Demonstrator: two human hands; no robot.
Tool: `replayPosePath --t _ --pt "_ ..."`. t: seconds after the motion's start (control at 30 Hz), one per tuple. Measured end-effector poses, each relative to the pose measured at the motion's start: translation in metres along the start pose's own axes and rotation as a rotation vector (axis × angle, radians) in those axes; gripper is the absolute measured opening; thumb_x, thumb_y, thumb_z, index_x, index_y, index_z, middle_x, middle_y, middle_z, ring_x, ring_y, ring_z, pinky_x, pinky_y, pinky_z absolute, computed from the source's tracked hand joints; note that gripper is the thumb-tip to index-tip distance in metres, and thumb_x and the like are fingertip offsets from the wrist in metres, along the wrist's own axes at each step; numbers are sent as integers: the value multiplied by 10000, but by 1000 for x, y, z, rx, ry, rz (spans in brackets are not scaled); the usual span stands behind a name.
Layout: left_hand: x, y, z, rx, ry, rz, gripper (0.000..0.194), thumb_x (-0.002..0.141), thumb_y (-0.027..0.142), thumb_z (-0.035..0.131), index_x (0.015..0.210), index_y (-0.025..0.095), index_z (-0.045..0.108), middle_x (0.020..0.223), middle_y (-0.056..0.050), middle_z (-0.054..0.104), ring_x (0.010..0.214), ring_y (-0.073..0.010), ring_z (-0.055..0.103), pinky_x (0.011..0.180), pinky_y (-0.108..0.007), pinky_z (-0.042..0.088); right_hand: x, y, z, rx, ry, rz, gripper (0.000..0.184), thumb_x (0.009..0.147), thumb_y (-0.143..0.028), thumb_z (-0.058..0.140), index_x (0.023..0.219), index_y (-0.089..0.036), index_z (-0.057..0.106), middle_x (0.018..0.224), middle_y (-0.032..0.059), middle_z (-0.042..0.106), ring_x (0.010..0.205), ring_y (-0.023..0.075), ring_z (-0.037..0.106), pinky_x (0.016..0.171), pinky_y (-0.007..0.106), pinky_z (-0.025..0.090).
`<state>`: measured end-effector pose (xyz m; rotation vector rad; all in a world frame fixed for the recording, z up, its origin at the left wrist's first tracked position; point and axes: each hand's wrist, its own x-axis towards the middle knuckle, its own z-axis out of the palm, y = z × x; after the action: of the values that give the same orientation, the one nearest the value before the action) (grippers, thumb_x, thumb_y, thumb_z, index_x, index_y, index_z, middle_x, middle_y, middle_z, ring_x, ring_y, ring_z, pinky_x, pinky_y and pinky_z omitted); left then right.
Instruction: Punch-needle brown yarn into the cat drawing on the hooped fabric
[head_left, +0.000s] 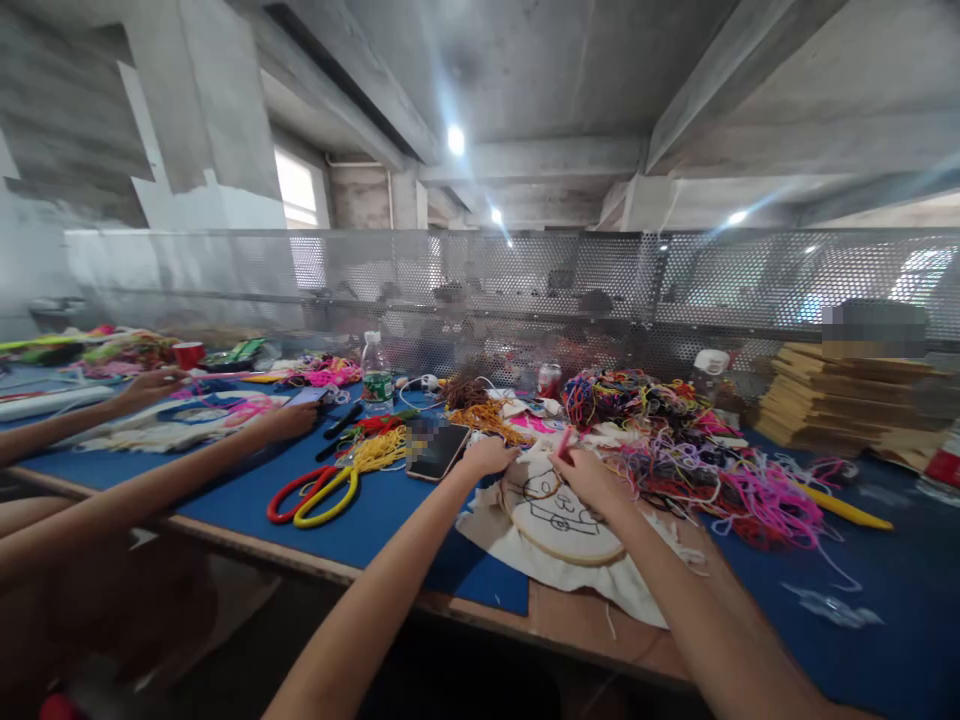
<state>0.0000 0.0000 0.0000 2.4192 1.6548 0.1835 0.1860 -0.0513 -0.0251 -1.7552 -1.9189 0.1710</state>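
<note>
An embroidery hoop lies on the table, stretching white cloth marked with a black line drawing. My left hand is closed at the hoop's far left edge, gripping it there; its fingertips are partly hidden. In my right hand is a slim pink pen-shaped tool, held upright over the far part of the hoop. Where its tip meets the cloth is hidden. Loose cloth spreads around the hoop. A dark phone lies just left of my left hand.
Red-and-yellow-handled scissors lie to the left. Tangled yarn heaps at the right, with more yarn behind the hoop. A bottle and a can stand behind. At left, another person's hand holds a phone. Brown stack back right.
</note>
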Motion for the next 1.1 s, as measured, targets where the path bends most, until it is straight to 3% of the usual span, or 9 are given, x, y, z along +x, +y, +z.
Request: replayPosePath --t 0.2,0.37,0.47,0.53,0.63,0.77,0.97,1.1 --pt "-1 8 35 -193 178 -68 400 853 436 339 942 124 574 972 -154 636 886 -251 603 704 -306 428 2 4 1 8 71 -49 339 869 -350 402 776 -121 634 771 106 670 703 175 592 625 239 360" --pt "-6 8 19 -593 320 19 405 826 477 394 838 121 588 834 -87 641 790 -195 577 690 -275 411 -4 -3 -11 189 248 -154 327 865 -377 385 853 -144 615 831 103 666 787 210 603 711 279 404" --pt "-12 8 8 -839 83 95 420 730 505 520 829 113 636 818 -72 652 751 -187 574 654 -265 420 -7 -9 -18 269 291 -187 341 869 -400 370 860 -149 601 866 114 661 824 227 601 729 299 417" --pt "-14 7 5 -876 34 105 360 676 424 596 835 107 654 803 -65 657 736 -183 572 659 -266 424 -9 -12 -20 265 262 -190 346 873 -407 361 825 -157 595 805 105 661 770 226 606 690 300 421" --pt "-13 6 5 -849 114 154 258 634 301 623 792 102 666 788 -56 656 743 -177 564 704 -271 422 -9 -12 -20 233 250 -182 353 875 -414 356 784 -162 586 727 93 651 699 224 605 638 298 420" --pt "-12 6 1 -959 174 259 266 625 248 619 851 119 673 849 -44 655 784 -167 561 747 -264 422 -9 -11 -20 263 332 -239 338 882 -418 365 863 -162 584 812 97 663 771 223 618 682 295 430" --pt "-25 11 -15 -1096 162 344 277 650 242 608 897 131 665 849 -43 647 744 -148 550 709 -247 424 -12 -12 -27 448 501 -275 314 893 -434 364 918 -180 547 810 73 658 750 200 623 671 289 461" --pt "-29 14 -18 -1102 168 366 288 645 245 613 900 123 666 835 -42 641 737 -148 545 708 -248 420 -12 -12 -29 510 536 -277 286 893 -433 368 917 -195 523 785 58 650 729 194 625 662 301 480"
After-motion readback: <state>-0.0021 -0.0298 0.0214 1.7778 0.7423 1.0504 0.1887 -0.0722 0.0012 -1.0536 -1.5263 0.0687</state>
